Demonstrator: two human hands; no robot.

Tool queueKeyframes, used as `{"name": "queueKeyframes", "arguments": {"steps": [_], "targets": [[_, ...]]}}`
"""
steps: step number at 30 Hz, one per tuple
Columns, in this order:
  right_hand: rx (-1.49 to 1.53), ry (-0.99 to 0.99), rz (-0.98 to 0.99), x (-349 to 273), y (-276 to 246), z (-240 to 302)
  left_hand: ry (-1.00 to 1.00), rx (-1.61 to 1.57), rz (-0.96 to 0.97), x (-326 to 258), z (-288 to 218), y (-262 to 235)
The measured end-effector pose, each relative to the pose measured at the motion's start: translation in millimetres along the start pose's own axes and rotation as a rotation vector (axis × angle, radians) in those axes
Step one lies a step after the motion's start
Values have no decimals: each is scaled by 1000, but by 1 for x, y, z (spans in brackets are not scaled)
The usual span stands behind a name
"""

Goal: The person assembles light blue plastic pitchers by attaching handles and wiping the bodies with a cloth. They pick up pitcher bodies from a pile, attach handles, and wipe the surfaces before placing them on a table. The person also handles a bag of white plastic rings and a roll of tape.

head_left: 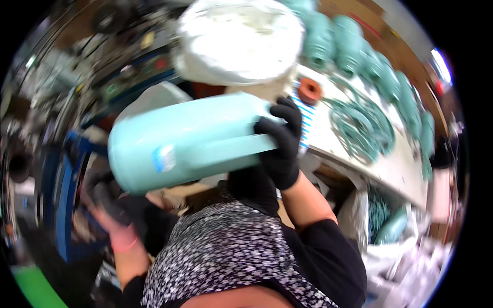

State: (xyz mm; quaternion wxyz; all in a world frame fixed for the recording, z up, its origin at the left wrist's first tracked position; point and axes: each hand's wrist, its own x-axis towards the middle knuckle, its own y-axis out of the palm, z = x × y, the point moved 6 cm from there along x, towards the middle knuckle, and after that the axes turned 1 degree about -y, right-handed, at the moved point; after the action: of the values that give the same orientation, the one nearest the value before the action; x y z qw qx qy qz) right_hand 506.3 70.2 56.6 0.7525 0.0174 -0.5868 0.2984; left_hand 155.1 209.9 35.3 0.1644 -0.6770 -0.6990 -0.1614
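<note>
A pale teal plastic jug (179,136) with a long side handle lies tilted on its side in the air before me, its wide base to the left. A small blue and white sticker (165,158) is on its wall. My right hand (282,149), in a black glove, is closed around the narrow end of the jug near the top of the handle. Below the base, my left hand (106,197) wears a dark grey glove with a pink cuff. Its fingers are blurred and partly behind the jug, so their grip does not show.
On the white table (400,177) at right lie a coil of teal plastic strips (362,123) and a reddish-orange roll (309,91). Several teal jugs (348,43) line its far side. A large white bag (239,41) stands ahead. Blue metal framing (64,200) is at left, an open sack (385,251) lower right.
</note>
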Motion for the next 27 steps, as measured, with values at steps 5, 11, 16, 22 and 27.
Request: {"name": "queueKeyframes", "arguments": {"steps": [5, 11, 16, 22, 27], "targets": [[174, -518, 86, 22, 29, 70, 451, 177, 384, 25, -74, 50], [386, -502, 161, -3, 58, 93, -77, -101, 854, 54, -52, 137], [506, 365, 257, -25, 35, -61, 84, 9, 726, 78, -36, 113], [64, 996, -550, -51, -123, -385, 178, 98, 612, 84, -24, 92], [150, 1177, -973, -84, -154, -482, 160, 309, 590, 77, 4, 78]]}}
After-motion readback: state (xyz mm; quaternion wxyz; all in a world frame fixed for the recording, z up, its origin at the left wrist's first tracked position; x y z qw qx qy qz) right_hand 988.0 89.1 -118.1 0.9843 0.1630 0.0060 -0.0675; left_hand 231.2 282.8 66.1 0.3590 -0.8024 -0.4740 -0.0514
